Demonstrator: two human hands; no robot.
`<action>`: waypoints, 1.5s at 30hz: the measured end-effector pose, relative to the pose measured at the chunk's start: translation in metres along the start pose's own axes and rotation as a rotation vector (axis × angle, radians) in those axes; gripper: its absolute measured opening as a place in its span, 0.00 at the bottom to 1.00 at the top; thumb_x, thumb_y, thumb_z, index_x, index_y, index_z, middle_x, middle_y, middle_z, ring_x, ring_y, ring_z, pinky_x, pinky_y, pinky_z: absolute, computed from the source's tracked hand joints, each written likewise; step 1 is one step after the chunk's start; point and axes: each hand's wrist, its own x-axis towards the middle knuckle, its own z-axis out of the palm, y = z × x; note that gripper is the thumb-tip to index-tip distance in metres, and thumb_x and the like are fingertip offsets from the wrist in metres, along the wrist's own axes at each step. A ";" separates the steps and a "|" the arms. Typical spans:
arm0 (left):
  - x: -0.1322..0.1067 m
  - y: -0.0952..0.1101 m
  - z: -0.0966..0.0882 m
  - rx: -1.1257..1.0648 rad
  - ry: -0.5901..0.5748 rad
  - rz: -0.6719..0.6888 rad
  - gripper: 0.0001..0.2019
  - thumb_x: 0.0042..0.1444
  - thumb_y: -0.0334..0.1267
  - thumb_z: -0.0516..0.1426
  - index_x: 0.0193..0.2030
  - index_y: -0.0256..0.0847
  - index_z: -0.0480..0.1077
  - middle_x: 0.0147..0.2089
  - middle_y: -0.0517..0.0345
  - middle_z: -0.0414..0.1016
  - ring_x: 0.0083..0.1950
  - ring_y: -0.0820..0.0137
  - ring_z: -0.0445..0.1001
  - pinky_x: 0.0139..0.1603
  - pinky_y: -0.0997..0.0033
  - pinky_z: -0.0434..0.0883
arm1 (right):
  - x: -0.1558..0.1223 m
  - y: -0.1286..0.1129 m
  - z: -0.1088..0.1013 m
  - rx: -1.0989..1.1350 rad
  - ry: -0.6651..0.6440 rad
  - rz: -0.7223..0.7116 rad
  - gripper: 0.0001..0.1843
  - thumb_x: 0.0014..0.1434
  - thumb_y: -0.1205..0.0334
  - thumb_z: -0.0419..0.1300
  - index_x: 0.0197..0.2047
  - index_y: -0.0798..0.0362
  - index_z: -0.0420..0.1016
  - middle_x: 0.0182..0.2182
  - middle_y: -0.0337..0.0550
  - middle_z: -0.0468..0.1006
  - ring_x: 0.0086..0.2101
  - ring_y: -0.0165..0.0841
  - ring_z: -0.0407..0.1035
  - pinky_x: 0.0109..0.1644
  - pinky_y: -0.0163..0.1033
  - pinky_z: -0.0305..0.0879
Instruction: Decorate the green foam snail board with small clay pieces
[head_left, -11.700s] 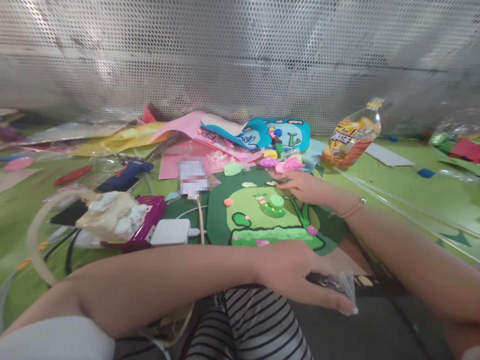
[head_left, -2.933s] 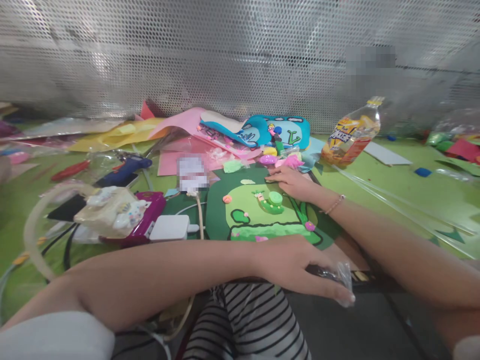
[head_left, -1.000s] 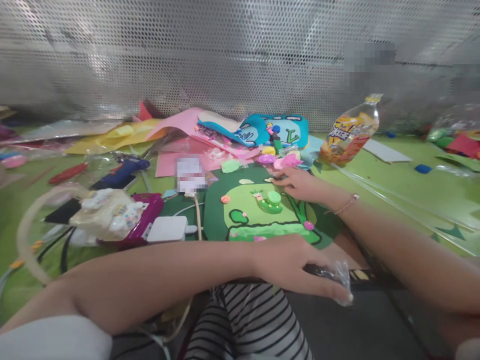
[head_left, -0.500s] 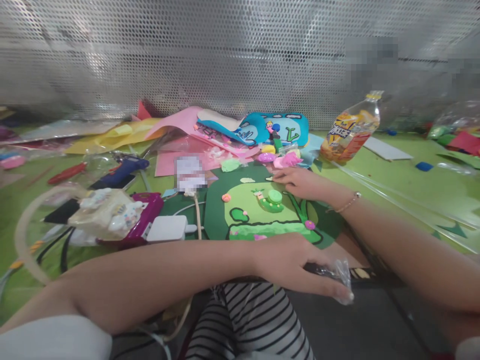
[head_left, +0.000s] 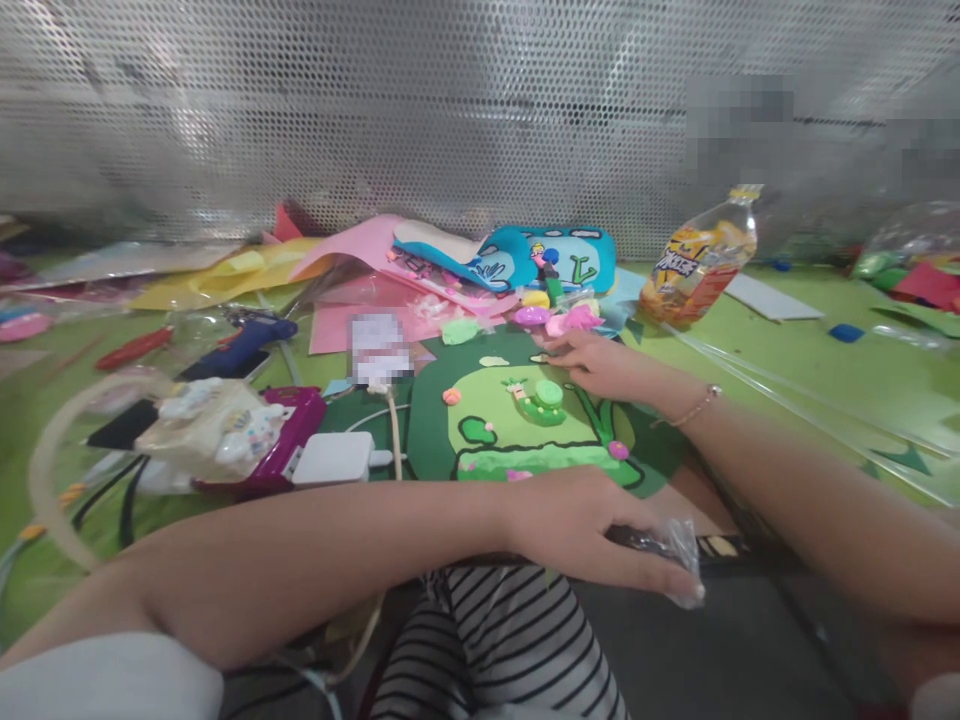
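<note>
While the left hand (head_left: 577, 525) lies across the near edge of the tabletop (head_left: 795, 370), its grip closed over a clear bag (head_left: 677, 552), the right hand (head_left: 600, 365) reaches to the far side of the green card (head_left: 433, 425). The right grip is apart: its fingers stretch out flat and clamp nothing. The fingertips rest on a small pale piece (head_left: 541, 357) that lies on the card, just beyond the clay snail (head_left: 544, 400) and just short of the pink lumps (head_left: 574, 320).

The piece looks soft, so pressing it down well likely calls for light, even pressure straight from above. A sideways push could smear it or drag it off its spot. The heel of the right hand sits just beside the snail and should stay lifted clear of it. The card lies loose, with a charger (head_left: 334, 458) touching its left edge. The left forearm, resting in front of the card, could steady it. The bottle (head_left: 701, 265) lies well apart, out of the way.
</note>
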 end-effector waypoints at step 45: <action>0.000 -0.001 0.000 -0.016 0.001 -0.012 0.16 0.56 0.51 0.55 0.36 0.39 0.74 0.23 0.65 0.66 0.25 0.81 0.63 0.29 0.81 0.59 | 0.000 0.011 0.014 0.017 0.068 0.064 0.22 0.59 0.68 0.48 0.55 0.59 0.69 0.51 0.57 0.69 0.51 0.44 0.65 0.57 0.52 0.59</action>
